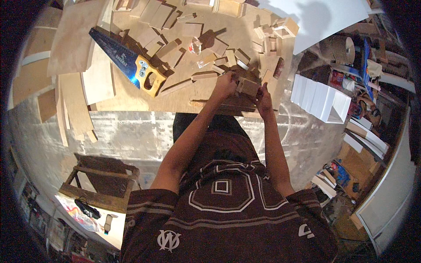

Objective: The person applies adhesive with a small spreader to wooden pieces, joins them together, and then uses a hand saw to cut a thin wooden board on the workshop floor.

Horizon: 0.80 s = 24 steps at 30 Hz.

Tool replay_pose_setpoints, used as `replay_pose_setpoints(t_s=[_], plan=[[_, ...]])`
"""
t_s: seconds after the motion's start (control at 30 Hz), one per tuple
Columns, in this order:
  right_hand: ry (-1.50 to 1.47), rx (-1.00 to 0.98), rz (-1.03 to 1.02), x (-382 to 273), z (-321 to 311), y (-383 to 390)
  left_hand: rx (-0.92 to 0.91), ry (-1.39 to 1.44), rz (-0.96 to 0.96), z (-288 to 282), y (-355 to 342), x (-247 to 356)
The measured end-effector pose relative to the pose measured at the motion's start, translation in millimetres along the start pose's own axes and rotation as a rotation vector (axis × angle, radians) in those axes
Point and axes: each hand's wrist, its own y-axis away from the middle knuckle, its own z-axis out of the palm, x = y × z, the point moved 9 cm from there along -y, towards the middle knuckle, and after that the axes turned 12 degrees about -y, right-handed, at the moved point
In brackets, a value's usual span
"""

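Near the front edge of the plywood workbench (118,103), my left hand (225,85) grips the left side of a small wooden piece (247,87). My right hand (264,97) holds the same piece at its right side, fingers bent. Loose wood blocks and strips (204,75) lie just beyond both hands. A hand saw (150,76) with a blue blade and yellow handle lies on the bench to their left, and a small wooden box frame (285,27) sits at the back right.
Thin wood panels (72,96) hang over the bench's left end. A white board (333,17) is at the back right, white folded panels (320,98) to the right. A wooden stool (96,182) stands on the floor (153,136) at lower left, cluttered materials (364,98) far right.
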Motion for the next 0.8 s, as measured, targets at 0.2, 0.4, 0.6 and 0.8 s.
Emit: replay_pose_setpoints(t_s=[0.2, 0.4, 0.6, 0.8], plan=[[0.021, -0.113, -0.002, 14.9, -19.6, -20.4, 0.023, -0.019, 0.018, 2.2, -2.8, -1.2], [-0.025, -0.098, -0.002, 12.7, -26.1, -19.5, -0.021, 0.089, -0.093, -6.4, 7.6, 6.2], [0.197, -0.056, -0.175, -4.7, -22.6, 0.5, -0.083, 0.057, -0.085, -6.7, 9.8, 11.2], [0.218, -0.066, -0.134, -0.8, -17.8, -0.2, -0.079, 0.017, -0.065, -10.8, 12.0, 16.7]])
